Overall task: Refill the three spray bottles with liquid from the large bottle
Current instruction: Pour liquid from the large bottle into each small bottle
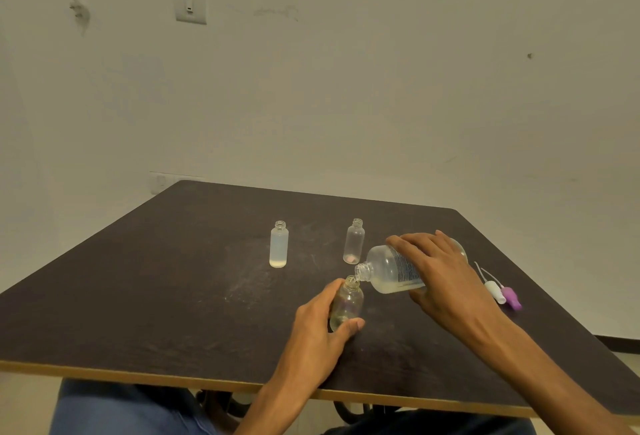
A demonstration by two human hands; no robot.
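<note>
Lg bottle (394, 270) tipped, clear, labelled

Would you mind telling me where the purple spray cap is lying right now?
In the head view, the purple spray cap lies on the table's right side, beside the white spray cap.

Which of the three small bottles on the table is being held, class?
The nearest small bottle, gripped by the left hand under the large bottle. The far-left bottle and far-right bottle stand untouched.
</note>
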